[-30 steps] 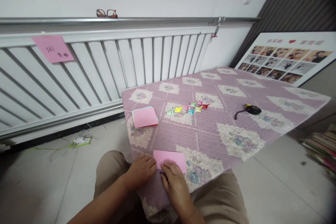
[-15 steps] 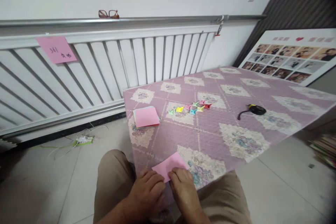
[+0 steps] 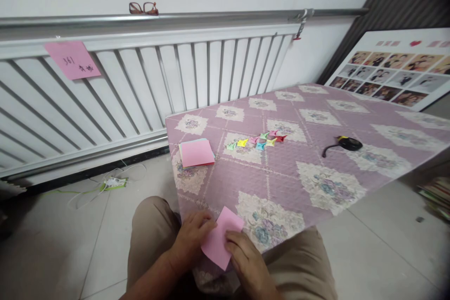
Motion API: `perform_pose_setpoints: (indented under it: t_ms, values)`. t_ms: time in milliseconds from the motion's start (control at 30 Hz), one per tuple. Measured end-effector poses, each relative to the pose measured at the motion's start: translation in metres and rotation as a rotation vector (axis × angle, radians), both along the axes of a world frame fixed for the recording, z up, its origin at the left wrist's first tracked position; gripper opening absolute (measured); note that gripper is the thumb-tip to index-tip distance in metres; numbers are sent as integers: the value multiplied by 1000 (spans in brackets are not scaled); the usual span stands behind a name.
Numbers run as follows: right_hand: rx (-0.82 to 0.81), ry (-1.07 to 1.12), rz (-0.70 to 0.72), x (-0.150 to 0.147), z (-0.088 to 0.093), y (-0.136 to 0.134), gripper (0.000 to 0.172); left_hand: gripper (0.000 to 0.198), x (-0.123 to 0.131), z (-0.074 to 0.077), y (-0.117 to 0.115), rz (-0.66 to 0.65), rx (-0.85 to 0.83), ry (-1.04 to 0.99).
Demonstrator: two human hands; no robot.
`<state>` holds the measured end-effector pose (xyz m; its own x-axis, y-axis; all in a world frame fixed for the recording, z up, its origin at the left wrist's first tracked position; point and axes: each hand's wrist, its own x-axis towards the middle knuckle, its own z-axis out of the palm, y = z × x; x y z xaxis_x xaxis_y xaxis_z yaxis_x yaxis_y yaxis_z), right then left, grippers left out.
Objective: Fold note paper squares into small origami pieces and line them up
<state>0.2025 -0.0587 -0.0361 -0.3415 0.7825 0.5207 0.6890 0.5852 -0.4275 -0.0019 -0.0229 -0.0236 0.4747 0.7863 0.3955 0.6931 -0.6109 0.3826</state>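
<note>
A pink sheet of paper (image 3: pixel 222 237) lies at the near corner of the cloth-covered table, turned so that one corner points away from me. My left hand (image 3: pixel 194 233) grips its left edge, thumb toward the sheet and fingers curled. On the right side, my right hand (image 3: pixel 246 254) holds the same sheet, its fingers bent over the paper. The thumb of the right hand is hidden. Beyond the left hand sits a stack of coloured paper (image 3: pixel 197 153) with a pink sheet on top. Several small folded paper pieces (image 3: pixel 260 146) in various colours lie grouped mid-table.
A black object with a short strap (image 3: pixel 349 144) rests on the right of the patterned tablecloth (image 3: pixel 281 176). Behind the table stand a white radiator (image 3: pixel 197 75) and a pipe bearing glasses (image 3: pixel 144 8). A photo board (image 3: pixel 397 68) leans at the far right. A power strip (image 3: pixel 115 183) lies on the floor.
The pink sheet has turned and come nearer to me, with more of it showing. My hands have moved from its near edge to its two sides. The view has shifted slightly.
</note>
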Motion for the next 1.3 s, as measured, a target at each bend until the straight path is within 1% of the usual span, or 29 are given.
perform_pose_setpoints:
  t_ms: [67, 167, 233, 333, 500, 567, 700, 800, 867, 1000, 1167, 1300]
  values:
    - [66, -41, -8, 2, -2, 2, 22, 14, 4, 1, 1, -31, -15, 35]
    - [139, -82, -64, 10, -4, 5, 19, 14, 8, 0, -5, -54, -16, 32]
    - [135, -85, -98, 16, -4, 5, 18, 12, 10, -1, -10, -68, -17, 8]
    - [87, -68, -101, 21, -5, 6, 19, 6, 14, -2, -16, -71, -66, -21]
    - [12, 2, -48, 26, -6, 7, 19, 17, 18, 0, -12, 30, -218, -2]
    - [-12, 14, -53, 28, -6, 6, 18, 19, 19, 1, -9, 62, -274, 11]
    - [-93, 9, -89, 31, -6, 3, 13, 14, 24, 8, -8, 147, -373, 32]
    - [-143, -7, -119, 31, -4, 1, 8, 9, 27, 12, -8, 199, -415, 40]
    - [-157, -15, -132, 31, -3, 1, 9, 9, 28, 14, -9, 208, -427, 32]
    - [-145, -12, -167, 28, -2, 2, 16, 14, 29, 13, -9, 207, -407, 3]
    - [-125, 5, -264, 23, -4, 3, 16, 18, 34, 8, -9, 258, -348, -10]
    - [-99, 27, -300, 19, -5, 4, 18, 20, 37, 7, -9, 292, -336, 10]
